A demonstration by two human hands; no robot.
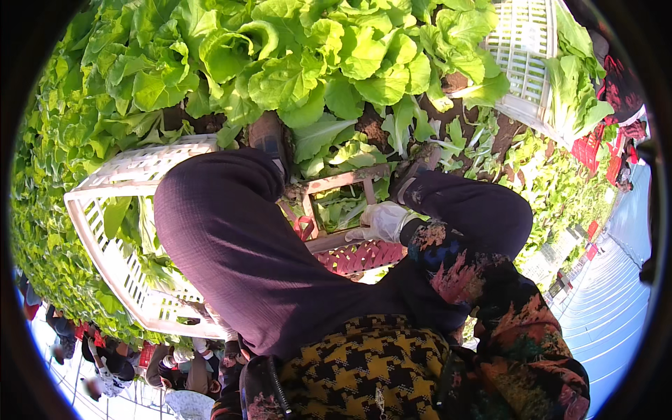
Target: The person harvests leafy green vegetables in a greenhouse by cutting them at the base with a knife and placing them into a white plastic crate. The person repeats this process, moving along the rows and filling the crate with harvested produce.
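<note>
My right hand [387,220], in a whitish glove, grips the wooden bar of a small stool [336,184] between my legs. Red woven strapping [362,257] shows at the stool's near side, and cut leaves lie within its frame. At my left, a white plastic crate [79,197] lies tilted with leafy greens [139,220] in it. What seems to be my left hand [219,319] is at the crate's near corner, mostly hidden by my thigh; its fingers cannot be made out. Leafy green plants [294,79] grow densely before my shoes.
Another white crate [520,47] stands at the upper right, with cut greens [572,94] beside it. Loose leaves and bare soil [375,126] lie around my shoes [270,139]. Red crates [588,149] and people are farther right; more people [105,362] are at the lower left.
</note>
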